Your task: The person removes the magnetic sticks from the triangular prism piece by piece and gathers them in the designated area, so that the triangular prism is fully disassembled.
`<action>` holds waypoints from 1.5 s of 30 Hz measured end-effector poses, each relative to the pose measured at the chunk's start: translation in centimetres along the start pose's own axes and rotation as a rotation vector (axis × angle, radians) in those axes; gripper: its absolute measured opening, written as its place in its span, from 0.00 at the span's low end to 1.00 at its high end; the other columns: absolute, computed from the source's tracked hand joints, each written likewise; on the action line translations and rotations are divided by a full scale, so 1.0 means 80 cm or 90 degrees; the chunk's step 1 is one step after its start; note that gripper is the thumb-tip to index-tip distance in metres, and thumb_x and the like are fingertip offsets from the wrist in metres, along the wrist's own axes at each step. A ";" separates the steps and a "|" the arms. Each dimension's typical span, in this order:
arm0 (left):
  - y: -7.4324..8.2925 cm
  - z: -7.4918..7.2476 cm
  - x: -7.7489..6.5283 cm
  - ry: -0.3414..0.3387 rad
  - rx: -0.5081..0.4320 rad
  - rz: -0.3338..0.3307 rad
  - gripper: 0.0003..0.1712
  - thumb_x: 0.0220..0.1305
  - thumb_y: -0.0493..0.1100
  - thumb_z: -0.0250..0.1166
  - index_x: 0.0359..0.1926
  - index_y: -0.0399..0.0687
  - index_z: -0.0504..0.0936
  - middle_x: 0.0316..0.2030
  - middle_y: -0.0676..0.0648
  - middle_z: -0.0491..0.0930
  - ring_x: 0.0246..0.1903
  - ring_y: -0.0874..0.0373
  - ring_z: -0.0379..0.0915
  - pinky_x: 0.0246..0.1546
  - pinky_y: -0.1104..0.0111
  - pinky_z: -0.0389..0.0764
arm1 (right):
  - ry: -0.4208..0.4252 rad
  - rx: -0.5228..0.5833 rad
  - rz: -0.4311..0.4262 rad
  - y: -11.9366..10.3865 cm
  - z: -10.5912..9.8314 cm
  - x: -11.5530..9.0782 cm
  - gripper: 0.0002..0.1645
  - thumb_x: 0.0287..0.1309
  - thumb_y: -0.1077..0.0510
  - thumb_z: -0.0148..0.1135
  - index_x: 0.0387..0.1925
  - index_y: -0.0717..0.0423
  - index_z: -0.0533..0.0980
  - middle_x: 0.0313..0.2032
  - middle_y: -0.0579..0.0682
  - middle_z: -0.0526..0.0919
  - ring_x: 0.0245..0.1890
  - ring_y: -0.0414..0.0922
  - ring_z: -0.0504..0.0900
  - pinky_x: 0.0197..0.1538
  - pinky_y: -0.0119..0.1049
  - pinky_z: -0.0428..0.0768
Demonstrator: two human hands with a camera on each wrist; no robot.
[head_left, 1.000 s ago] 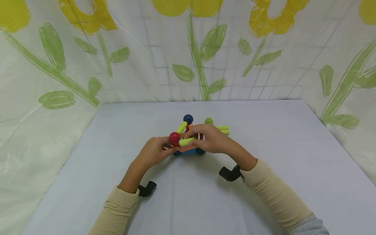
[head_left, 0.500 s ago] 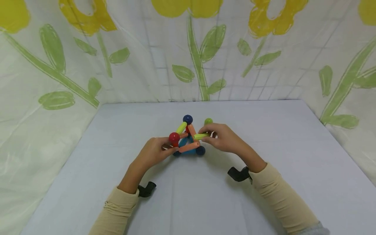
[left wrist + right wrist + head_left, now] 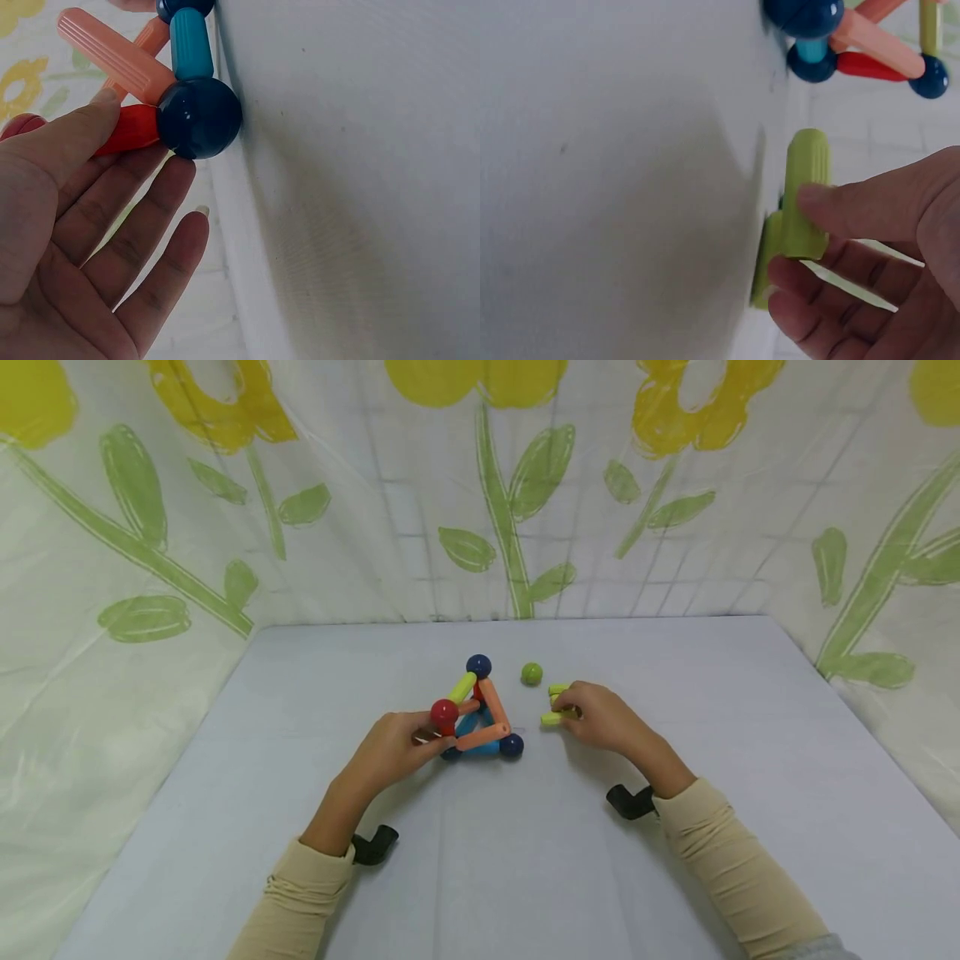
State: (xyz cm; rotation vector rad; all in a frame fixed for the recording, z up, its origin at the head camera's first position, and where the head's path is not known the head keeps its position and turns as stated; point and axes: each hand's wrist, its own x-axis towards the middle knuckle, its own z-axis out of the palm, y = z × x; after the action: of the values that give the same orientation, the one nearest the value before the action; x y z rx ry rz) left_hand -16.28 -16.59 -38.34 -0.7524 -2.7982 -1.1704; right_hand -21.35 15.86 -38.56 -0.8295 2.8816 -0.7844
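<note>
A build of magnetic sticks and balls stands mid-table, with blue sticks (image 3: 487, 747) along its base and orange sticks (image 3: 483, 737) slanting between navy balls (image 3: 478, 666). My left hand (image 3: 386, 750) steadies its left corner. There the thumb and fingers pinch a red stick (image 3: 133, 129), topped by a red ball (image 3: 444, 711), beside a navy ball (image 3: 199, 118). To the right of the build, my right hand (image 3: 606, 720) pinches a yellow-green magnetic stick (image 3: 808, 169) between thumb and fingers. Just behind that one lie more yellow-green sticks (image 3: 558, 690), partly hidden by the hand.
A green ball (image 3: 532, 674) rests on the table behind and right of the build. The white-covered table (image 3: 480, 877) ends at the back against a hanging sheet (image 3: 337, 560) painted with flowers. Black wrist mounts (image 3: 377, 845) stick out by both sleeves.
My right hand has drawn away rightward from the build with the yellow-green stick, to beside the loose sticks. The left hand has stayed at its corner.
</note>
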 end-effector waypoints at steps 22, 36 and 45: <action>0.002 0.000 0.000 -0.002 0.004 -0.008 0.11 0.63 0.39 0.71 0.46 0.38 0.86 0.40 0.46 0.87 0.39 0.54 0.85 0.39 0.63 0.86 | 0.046 -0.047 0.084 0.020 -0.007 -0.002 0.08 0.56 0.69 0.69 0.39 0.63 0.84 0.36 0.54 0.82 0.40 0.53 0.80 0.44 0.49 0.80; 0.003 0.000 0.000 -0.006 0.011 -0.020 0.12 0.64 0.39 0.71 0.46 0.39 0.86 0.40 0.46 0.87 0.39 0.53 0.85 0.40 0.63 0.86 | 0.068 -0.027 0.051 0.008 -0.004 0.004 0.08 0.56 0.68 0.69 0.39 0.61 0.84 0.35 0.54 0.81 0.38 0.52 0.80 0.42 0.47 0.80; 0.003 0.000 0.000 -0.004 0.006 -0.019 0.12 0.64 0.40 0.71 0.46 0.38 0.86 0.40 0.46 0.87 0.40 0.53 0.85 0.40 0.63 0.86 | 0.056 0.105 -0.144 -0.061 0.002 0.006 0.07 0.69 0.59 0.62 0.39 0.59 0.83 0.32 0.45 0.82 0.32 0.41 0.77 0.36 0.38 0.79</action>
State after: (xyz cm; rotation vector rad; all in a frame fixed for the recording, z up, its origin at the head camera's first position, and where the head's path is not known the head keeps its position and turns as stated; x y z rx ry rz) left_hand -16.18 -16.44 -38.19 -0.7166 -2.8285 -1.1598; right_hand -19.40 12.01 -36.30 -1.1396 2.7787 -1.0892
